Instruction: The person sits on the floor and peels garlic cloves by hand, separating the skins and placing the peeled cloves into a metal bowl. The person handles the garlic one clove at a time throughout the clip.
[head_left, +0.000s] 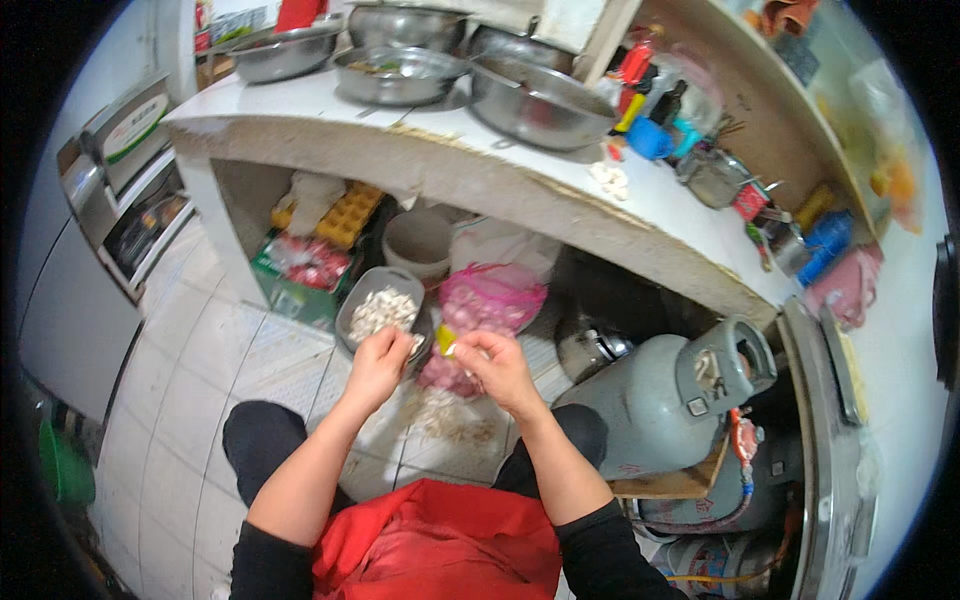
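My left hand (381, 367) pinches a small whitish piece (417, 344) that looks like a garlic clove, at the near edge of a grey plastic tub (347, 319). Peeled garlic cloves (384, 311) are heaped in that tub. To the right, my right hand (495, 367) grips a small yellow object (445, 339), too blurred to name surely. Beyond it stands a pink mesh bag (495, 289) of garlic bulbs, partly hidden by this hand. Loose garlic skins (450, 420) litter the tiled floor between my knees.
Steel basins (544, 109) stand on the white counter (427, 120) above. Under it are a green box (300, 300), egg trays (349, 214) and a bucket (418, 244). A gas cylinder (645, 405) stands close at my right knee; a kettle (589, 349) sits behind it.
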